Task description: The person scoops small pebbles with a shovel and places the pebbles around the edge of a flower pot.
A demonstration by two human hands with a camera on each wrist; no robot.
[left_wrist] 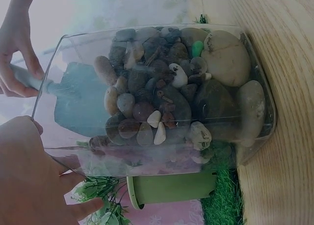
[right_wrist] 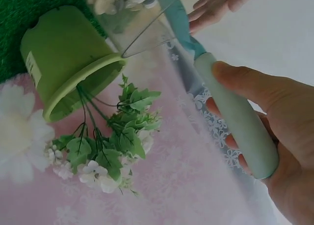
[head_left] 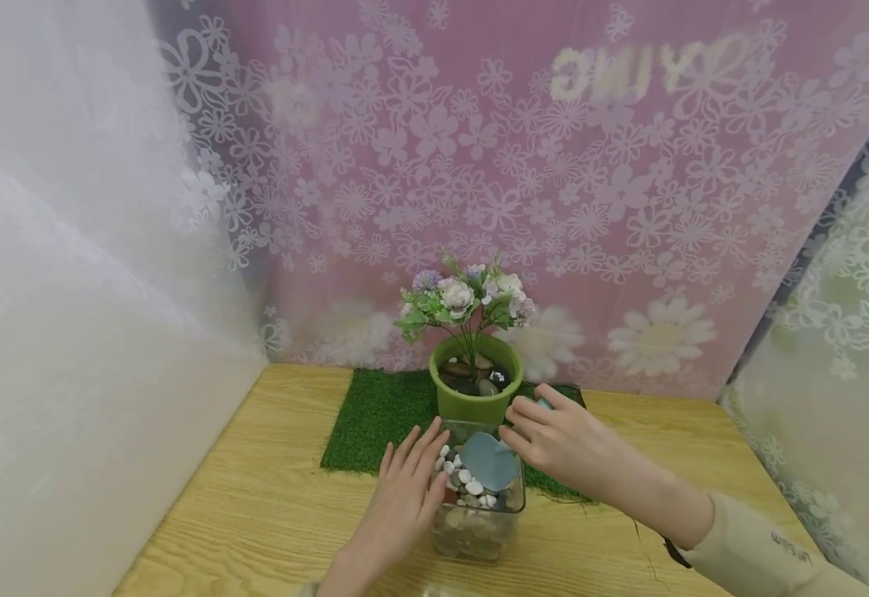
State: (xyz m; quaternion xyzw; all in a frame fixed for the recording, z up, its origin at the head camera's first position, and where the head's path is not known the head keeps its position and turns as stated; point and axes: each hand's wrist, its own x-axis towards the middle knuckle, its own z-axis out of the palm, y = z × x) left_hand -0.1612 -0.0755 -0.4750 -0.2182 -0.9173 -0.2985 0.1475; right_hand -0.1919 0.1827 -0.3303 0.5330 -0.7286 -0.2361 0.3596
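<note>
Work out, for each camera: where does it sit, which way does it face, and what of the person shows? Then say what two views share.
Head: worn on the head, facing forward and down at the container, scoop and flowerpot; left hand, right hand and forearms show.
Left wrist: on that wrist, facing the container's clear side, picture turned sideways; left hand near, right hand beyond.
Right wrist: on that wrist, facing the flowerpot and flowers; right hand near, left hand beyond.
Both wrist views share the container, scoop and flowerpot.
</note>
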